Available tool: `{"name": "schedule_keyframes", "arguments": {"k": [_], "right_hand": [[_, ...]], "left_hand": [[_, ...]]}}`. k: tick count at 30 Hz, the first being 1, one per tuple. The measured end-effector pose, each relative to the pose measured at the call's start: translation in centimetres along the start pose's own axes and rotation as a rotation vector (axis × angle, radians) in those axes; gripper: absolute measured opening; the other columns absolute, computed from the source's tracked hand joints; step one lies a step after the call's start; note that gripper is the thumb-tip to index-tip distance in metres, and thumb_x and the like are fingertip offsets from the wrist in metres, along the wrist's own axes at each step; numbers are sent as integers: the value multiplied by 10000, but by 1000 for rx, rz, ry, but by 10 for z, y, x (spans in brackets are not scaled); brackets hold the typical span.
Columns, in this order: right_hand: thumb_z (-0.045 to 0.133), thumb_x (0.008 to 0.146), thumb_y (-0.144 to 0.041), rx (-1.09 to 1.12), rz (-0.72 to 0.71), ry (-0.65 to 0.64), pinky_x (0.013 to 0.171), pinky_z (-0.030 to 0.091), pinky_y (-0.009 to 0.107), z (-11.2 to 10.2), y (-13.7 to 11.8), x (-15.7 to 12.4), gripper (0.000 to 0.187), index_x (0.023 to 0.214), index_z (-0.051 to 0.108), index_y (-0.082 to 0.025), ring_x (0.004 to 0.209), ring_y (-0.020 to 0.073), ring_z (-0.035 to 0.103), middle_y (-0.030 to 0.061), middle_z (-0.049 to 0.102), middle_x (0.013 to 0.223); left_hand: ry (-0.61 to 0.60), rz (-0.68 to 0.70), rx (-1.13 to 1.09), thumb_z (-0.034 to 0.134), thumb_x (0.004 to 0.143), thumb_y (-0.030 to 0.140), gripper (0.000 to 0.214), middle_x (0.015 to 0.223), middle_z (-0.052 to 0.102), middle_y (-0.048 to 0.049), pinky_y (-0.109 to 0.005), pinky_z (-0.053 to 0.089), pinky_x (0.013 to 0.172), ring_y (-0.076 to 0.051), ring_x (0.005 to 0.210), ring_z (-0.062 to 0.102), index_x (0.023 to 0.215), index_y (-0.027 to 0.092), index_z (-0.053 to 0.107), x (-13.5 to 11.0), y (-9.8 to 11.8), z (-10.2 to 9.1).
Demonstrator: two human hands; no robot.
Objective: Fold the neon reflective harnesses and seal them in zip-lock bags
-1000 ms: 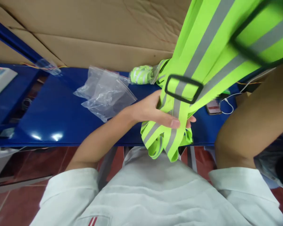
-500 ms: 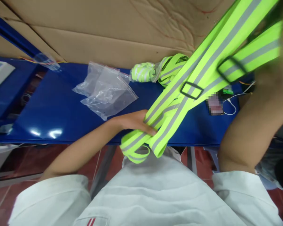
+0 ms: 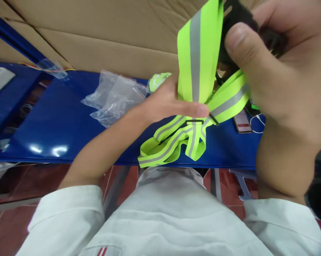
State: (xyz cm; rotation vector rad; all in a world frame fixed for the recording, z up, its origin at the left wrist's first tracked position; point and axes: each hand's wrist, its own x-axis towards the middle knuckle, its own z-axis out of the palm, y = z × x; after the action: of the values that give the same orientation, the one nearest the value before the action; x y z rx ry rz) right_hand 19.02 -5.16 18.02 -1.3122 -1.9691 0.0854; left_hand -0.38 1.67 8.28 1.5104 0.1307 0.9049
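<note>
Close to the camera at upper right, my right hand (image 3: 280,60) is closed on the black buckle end (image 3: 233,33) of a reflective harness. The harness's fluorescent yellow-green straps (image 3: 195,60), each with a grey stripe, hang down from it. My left hand (image 3: 173,99) wraps around these straps lower down, its thumb lying across them. Just below that thumb sit black slide adjusters (image 3: 194,122). The lower strap loops (image 3: 166,149) rest in a loose heap at the front edge of the blue table (image 3: 77,124).
Clear plastic bags (image 3: 115,97) lie on the table left of my left forearm. A bagged yellow-green bundle (image 3: 157,81) is partly hidden behind my left hand. A phone (image 3: 242,122) and white cable (image 3: 257,124) lie at right. Brown cardboard (image 3: 104,51) lines the back.
My left hand has moved up and right along the straps. My right hand has come nearer the camera with the buckle end. The lower loops have settled onto the table.
</note>
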Motion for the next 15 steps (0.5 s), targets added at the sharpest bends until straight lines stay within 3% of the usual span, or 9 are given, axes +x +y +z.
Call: {"name": "schedule_keyframes", "arguments": {"k": [5, 10, 15], "right_hand": [[553, 1034, -526, -136, -42, 61, 685, 383, 354, 14, 6, -1, 369, 911, 757, -245, 770, 208, 574, 36, 595, 787], [598, 1026, -463, -95, -87, 56, 655, 381, 319, 21, 14, -4, 352, 812, 721, -212, 693, 169, 559, 11, 604, 715], [627, 1010, -513, -151, -80, 42, 637, 354, 309, 22, 24, -11, 385, 850, 754, -186, 689, 163, 592, 23, 673, 734]], "left_hand": [[34, -103, -126, 875, 759, 289, 451, 1105, 761, -14, -385, 558, 1056, -263, 1201, 699, 1174, 212, 716, 7, -17, 19], [-85, -290, -195, 862, 785, 352, 356, 1114, 776, -56, -376, 592, 992, -270, 1110, 735, 1074, 182, 742, 4, -32, 25], [-57, -313, -141, 903, 762, 371, 436, 1141, 773, -73, -359, 578, 1014, -258, 1139, 720, 1103, 166, 724, 0, -37, 24]]}}
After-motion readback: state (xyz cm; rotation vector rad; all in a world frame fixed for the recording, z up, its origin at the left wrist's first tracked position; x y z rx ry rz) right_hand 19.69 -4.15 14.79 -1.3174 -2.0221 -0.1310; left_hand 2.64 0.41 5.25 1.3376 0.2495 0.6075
